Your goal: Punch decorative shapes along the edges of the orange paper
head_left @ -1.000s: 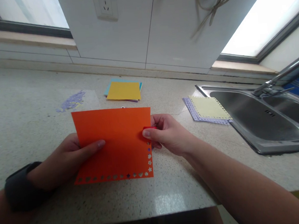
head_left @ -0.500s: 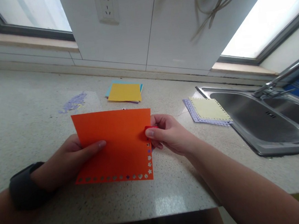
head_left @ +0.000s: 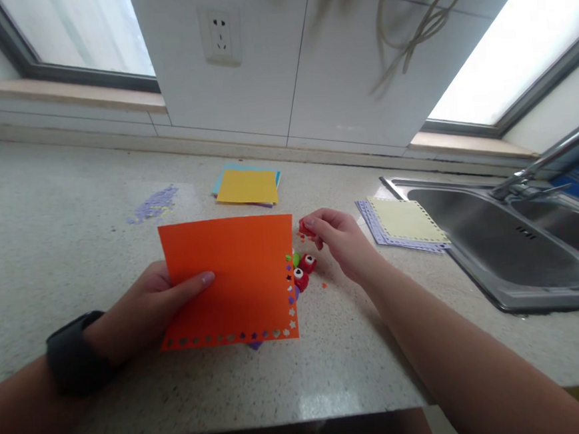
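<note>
The right hand (head_left: pixel 339 241) has pulled clear of the orange paper (head_left: pixel 233 268), a red punch (head_left: pixel 307 227) pinched in its nearly closed fingers, orange bits (head_left: pixel 302 237) just below. The left hand (head_left: pixel 150 299) grips the paper's nine o'clock side, thumb in front, other fingers hidden. Held mid-table, the paper partly blocks other punches (head_left: pixel 303 283) near three o'clock; yellow paper (head_left: pixel 247 187) lies toward twelve.

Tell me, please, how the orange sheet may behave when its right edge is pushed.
The orange sheet is probably light: the left hand holds it by one side. It seems fairly stiff, looking nearly flat, yet could bend. The punched holes along its right edge may make tearing easier.
</note>
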`<state>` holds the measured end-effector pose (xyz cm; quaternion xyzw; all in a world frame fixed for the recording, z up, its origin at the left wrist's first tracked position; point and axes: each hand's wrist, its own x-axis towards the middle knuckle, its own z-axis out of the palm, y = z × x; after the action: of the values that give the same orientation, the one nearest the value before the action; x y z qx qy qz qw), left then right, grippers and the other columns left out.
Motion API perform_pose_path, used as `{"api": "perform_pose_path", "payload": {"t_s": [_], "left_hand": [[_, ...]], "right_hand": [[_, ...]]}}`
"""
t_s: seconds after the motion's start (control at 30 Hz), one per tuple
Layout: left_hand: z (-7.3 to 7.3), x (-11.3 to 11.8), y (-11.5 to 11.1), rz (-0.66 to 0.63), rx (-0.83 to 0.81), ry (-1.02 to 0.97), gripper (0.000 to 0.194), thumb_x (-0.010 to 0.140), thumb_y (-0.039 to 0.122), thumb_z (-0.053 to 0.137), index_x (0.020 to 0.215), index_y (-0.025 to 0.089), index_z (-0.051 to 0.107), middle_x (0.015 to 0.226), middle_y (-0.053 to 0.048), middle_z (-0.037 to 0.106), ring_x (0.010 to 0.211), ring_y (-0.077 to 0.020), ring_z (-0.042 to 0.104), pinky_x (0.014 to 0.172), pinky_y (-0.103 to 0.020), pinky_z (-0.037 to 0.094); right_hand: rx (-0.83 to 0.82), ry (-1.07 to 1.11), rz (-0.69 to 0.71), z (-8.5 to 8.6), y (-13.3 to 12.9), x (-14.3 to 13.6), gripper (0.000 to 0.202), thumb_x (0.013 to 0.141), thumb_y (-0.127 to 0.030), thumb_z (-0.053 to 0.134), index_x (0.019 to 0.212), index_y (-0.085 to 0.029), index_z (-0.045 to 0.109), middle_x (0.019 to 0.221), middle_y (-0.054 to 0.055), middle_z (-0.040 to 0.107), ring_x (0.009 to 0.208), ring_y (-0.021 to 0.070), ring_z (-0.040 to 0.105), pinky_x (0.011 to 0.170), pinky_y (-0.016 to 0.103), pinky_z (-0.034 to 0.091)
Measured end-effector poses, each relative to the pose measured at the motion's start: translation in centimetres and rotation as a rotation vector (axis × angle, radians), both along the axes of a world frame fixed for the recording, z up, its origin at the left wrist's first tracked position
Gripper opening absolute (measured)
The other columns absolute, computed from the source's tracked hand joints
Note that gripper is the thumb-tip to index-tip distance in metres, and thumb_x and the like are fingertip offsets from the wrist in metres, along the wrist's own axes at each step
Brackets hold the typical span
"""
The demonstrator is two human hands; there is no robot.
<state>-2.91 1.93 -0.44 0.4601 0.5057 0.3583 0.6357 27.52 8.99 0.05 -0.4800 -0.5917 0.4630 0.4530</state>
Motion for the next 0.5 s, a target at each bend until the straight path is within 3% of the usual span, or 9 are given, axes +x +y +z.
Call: {"api": "perform_pose_path", "payload": {"t_s": [0.27, 0.5], "left_hand": [[-0.3, 0.0, 0.1, -0.013, 0.018, -0.037, 0.038, 0.085, 0.042, 0.078, 0.118, 0.023, 0.078, 0.120, -0.011, 0.078, 0.100, -0.0306, 0.078, 0.093, -0.043, 0.062], [0.7, 0.6, 0.1, -0.032, 0.020, -0.018, 0.040, 0.079, 0.048, 0.081, 0.109, 0.022, 0.081, 0.109, -0.013, 0.081, 0.095, -0.0334, 0.079, 0.089, -0.046, 0.064]], "right_hand": [[0.065, -0.598, 0.062, 0.1, 0.0, 0.2, 0.031, 0.091, -0.046, 0.064, 0.081, -0.019, 0.076, 0.082, 0.009, 0.075, 0.074, 0.0205, 0.062, 0.067, 0.035, 0.044], [0.068, -0.669, 0.112, 0.1, 0.2, 0.2, 0.026, 0.091, -0.039, 0.064, 0.088, -0.017, 0.078, 0.081, 0.010, 0.075, 0.069, 0.0190, 0.060, 0.065, 0.035, 0.043]]}}
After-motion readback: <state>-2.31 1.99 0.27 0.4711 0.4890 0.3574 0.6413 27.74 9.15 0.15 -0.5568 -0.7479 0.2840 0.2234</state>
